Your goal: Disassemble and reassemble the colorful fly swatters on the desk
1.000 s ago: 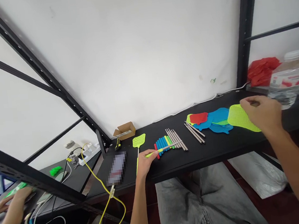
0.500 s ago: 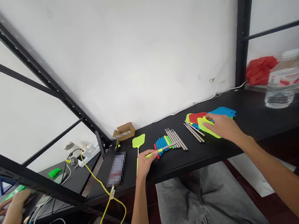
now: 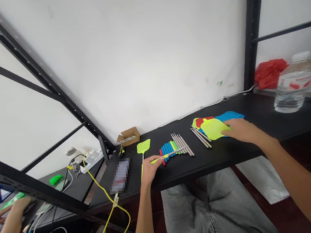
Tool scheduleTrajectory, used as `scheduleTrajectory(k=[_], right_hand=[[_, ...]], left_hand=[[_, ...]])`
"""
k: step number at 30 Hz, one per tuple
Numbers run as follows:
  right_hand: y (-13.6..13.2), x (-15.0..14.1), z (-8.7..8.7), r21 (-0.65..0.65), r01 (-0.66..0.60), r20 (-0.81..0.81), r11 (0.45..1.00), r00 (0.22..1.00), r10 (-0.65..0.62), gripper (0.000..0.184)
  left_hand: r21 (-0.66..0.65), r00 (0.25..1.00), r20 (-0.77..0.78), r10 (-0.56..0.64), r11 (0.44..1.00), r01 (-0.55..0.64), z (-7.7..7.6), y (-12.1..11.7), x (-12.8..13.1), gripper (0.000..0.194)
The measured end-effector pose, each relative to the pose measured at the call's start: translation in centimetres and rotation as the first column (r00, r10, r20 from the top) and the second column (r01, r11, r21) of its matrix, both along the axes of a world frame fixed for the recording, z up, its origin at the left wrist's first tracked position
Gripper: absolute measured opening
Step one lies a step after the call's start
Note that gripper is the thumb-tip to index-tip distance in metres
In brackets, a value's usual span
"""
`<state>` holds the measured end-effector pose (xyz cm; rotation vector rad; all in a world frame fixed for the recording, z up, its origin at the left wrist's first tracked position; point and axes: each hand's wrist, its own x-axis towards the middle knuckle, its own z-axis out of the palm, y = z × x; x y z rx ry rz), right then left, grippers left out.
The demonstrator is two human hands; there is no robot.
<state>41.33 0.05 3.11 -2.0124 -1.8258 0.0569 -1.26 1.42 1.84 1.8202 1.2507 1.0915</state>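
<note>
My left hand (image 3: 149, 169) is closed around a metal rod with a yellow-green grip (image 3: 167, 155), which lies across a row of coloured handles (image 3: 169, 149). Several bare metal rods (image 3: 183, 144) lie just right of them. My right hand (image 3: 241, 130) pinches a yellow-green mesh swatter head (image 3: 214, 128) and holds it over a pile of red and blue swatter heads (image 3: 227, 116). A finished yellow-green fly swatter (image 3: 143, 149) lies left of my left hand.
A black shelf (image 3: 231, 153) carries everything. A small cardboard box (image 3: 128, 135), a water bottle (image 3: 292, 82) and a red bag (image 3: 269, 73) stand at the back. A yellow cable (image 3: 109, 203) hangs at the left. Another person's hand (image 3: 12, 209) works at the far left.
My right hand has brought the yellow-green swatter head from the far right toward the left, over the pile of heads. My left hand has stayed on the rod.
</note>
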Motion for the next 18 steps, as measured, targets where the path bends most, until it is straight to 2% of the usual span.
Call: scheduleTrajectory(k=[4,9,13,18], right_hand=[[-0.9,0.3,1.5,0.132,-0.006,-0.079,0.991,0.997,0.016,0.032],[-2.1,-0.2,3.0,0.230,0.008,-0.217,0.973,0.975,0.043,0.030],[-2.7,-1.1,3.7,0.311,-0.021,-0.231,0.950,0.968,0.097,0.031],[-3.0,-2.2,3.8,0.344,-0.100,-0.182,0.934,0.968,0.171,0.029]], left_hand=[[0.001,1.000,0.003,0.002,1.000,-0.002,0.0,0.0,0.1,0.031],[0.003,1.000,0.002,0.006,1.000,-0.006,0.0,-0.1,0.0,0.030],[0.004,1.000,0.002,0.005,1.000,-0.005,0.1,-0.1,0.0,0.030],[0.002,1.000,0.004,0.005,1.000,-0.005,0.2,-0.2,0.1,0.029]])
